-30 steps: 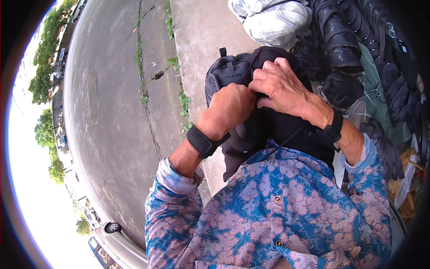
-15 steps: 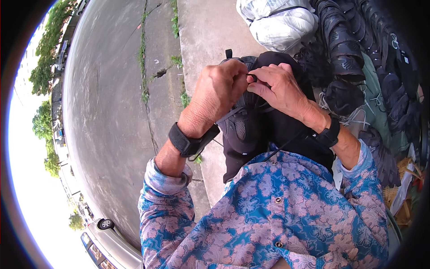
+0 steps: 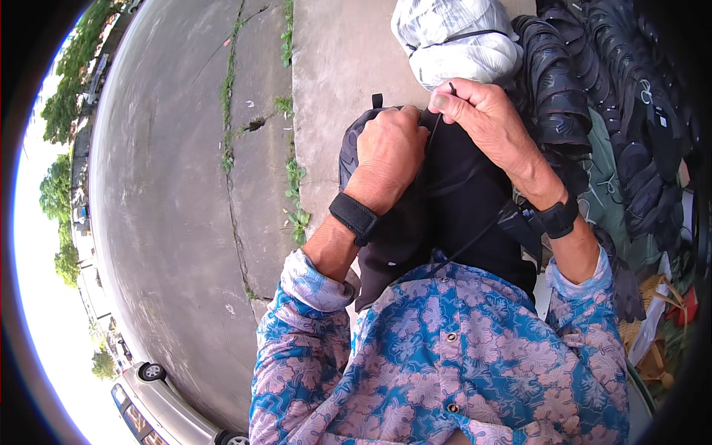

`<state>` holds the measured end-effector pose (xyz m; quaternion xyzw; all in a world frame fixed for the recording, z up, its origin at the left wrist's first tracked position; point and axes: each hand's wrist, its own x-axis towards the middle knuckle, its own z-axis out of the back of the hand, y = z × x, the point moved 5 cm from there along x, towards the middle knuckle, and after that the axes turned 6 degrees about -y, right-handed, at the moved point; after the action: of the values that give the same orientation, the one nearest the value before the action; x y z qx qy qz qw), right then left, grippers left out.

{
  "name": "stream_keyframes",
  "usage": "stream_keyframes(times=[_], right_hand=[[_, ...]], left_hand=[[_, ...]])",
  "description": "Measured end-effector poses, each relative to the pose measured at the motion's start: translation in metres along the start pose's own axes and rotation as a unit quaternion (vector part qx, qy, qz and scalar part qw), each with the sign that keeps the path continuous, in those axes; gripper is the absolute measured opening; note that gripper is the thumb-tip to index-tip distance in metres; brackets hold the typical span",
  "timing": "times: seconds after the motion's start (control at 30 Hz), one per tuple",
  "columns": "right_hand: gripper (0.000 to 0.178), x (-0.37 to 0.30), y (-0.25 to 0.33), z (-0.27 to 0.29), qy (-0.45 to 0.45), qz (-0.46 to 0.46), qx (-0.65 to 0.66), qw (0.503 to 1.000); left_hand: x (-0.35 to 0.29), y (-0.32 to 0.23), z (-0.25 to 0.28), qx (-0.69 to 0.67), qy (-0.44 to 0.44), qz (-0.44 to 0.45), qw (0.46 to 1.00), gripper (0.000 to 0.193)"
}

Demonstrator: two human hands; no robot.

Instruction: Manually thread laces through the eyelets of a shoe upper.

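Observation:
A dark shoe (image 3: pixel 350 152) with a pull tab at its end lies over my black-trousered lap, mostly covered by my left hand (image 3: pixel 391 144). That hand is closed in a fist on the shoe; its fingertips are hidden beneath it. Above and to the right, my right hand (image 3: pixel 478 119) pinches the tip of a thin black shoelace (image 3: pixel 436 127) between thumb and fingers. Taut and straight, the lace slants down from the pinch to beside my left knuckles.
A white plastic bundle (image 3: pixel 467 41) tied with dark cord sits ahead. Rows of stacked dark shoes (image 3: pixel 560 111) line the right side, on green sheeting (image 3: pixel 604 170). Cracked pavement (image 3: pixel 170 185) with weeds stretches left, where a silver car (image 3: pixel 167 408) stands.
My hands were close together over the lace; the right has moved away and up, drawing the lace out. My left hand has shifted right and turned over the shoe, covering more of it.

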<state>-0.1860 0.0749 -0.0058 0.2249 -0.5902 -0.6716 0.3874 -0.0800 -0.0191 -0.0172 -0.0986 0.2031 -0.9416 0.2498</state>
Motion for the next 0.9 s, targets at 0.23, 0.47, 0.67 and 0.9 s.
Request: stream_keyframes(times=[0.23, 0.47, 0.67, 0.9], right_hand=[[0.02, -0.009, -0.006, 0.008, 0.005, -0.034, 0.094, 0.995], [0.019, -0.007, -0.012, 0.003, -0.033, -0.067, 0.166, 0.983], [0.021, -0.009, -0.025, 0.0, -0.052, -0.117, 0.185, 0.974], [0.024, -0.007, -0.029, -0.004, -0.052, -0.137, 0.187, 0.971]], left_hand=[[0.009, 0.0, -0.003, 0.069, -0.039, -0.032, 0.996, 0.012], [0.015, 0.0, -0.004, 0.076, -0.011, -0.041, 0.996, 0.011], [0.019, -0.001, -0.01, 0.116, -0.007, -0.042, 0.992, 0.01], [0.016, 0.02, 0.014, -0.193, -0.068, 0.077, 0.976, 0.015]])
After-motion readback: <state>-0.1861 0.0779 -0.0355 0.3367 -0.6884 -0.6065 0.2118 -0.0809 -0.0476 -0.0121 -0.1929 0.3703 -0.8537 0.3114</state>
